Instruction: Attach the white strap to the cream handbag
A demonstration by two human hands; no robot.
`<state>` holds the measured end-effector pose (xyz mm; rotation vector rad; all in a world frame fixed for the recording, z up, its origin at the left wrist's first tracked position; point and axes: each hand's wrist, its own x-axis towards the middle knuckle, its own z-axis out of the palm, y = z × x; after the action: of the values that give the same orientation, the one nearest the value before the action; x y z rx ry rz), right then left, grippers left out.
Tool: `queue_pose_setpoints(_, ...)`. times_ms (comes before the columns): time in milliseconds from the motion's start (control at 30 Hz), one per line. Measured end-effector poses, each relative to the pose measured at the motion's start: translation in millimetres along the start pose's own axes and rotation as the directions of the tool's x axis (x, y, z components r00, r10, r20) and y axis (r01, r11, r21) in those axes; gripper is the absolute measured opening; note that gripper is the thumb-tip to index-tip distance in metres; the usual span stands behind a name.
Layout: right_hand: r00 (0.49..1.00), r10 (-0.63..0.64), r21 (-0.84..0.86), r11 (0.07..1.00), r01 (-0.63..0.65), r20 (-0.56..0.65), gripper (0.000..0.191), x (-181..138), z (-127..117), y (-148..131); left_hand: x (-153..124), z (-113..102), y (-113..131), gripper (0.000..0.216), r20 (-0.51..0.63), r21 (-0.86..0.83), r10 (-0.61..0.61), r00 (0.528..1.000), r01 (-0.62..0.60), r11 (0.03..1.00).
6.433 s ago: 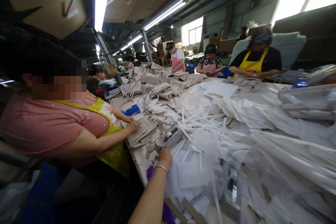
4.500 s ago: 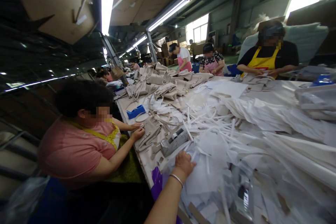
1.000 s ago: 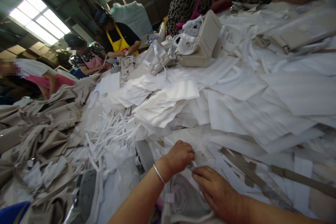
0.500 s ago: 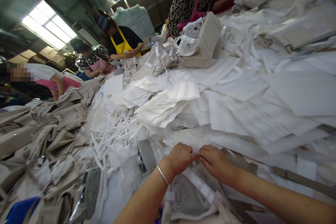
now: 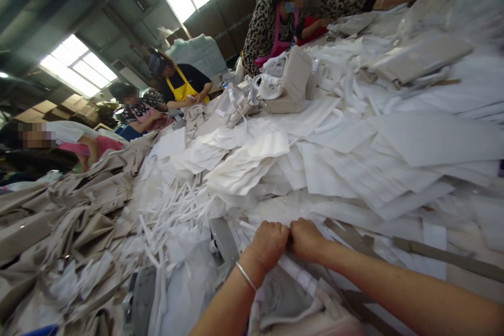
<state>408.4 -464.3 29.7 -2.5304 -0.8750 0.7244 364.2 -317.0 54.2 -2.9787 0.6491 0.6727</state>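
My left hand point(image 5: 268, 244) and my right hand point(image 5: 306, 239) meet at the front middle, fingers curled closed and knuckles nearly touching. What they pinch, if anything, is hidden behind the fingers. Right below them lies a pale bag point(image 5: 289, 296) with a round embossed mark. Its strap point(image 5: 301, 275) is wrapped in white material and runs down to the right from under my hands. Left of my left hand a grey tool-like object point(image 5: 223, 239) stands among the wrapping. White foam sheets point(image 5: 248, 163) are heaped just beyond my hands.
Beige unfilled bags point(image 5: 79, 210) pile up on the left, near thin white foam sticks point(image 5: 177, 199). A standing beige bag point(image 5: 293, 81) with wrapped handles sits farther back. More foam sheets point(image 5: 441, 139) cover the right. Several co-workers, one in a yellow apron point(image 5: 183, 89), work along the far side.
My hands have drawn closer together, and the fingers are curled tighter. The view has shifted slightly. At the far right, a co-worker's arm now reaches out over the pile.
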Motion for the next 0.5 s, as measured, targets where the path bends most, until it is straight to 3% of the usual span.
queue_pose_setpoints(233, 0.991, 0.104, -0.021, 0.994, -0.106, -0.084, 0.026, -6.6, 13.6, -12.8, -1.2, 6.9, 3.8, 0.023, -0.003, 0.015, -0.056, 0.998, 0.056, 0.998)
queue_pose_setpoints(500, 0.969, 0.175, 0.028, 0.985, -0.173, -0.172, 0.026, -17.6, 25.6, -21.1, -5.2, -11.6, 0.1, 0.029, 0.055, 0.049, 0.04, 0.998, -0.043, 0.998)
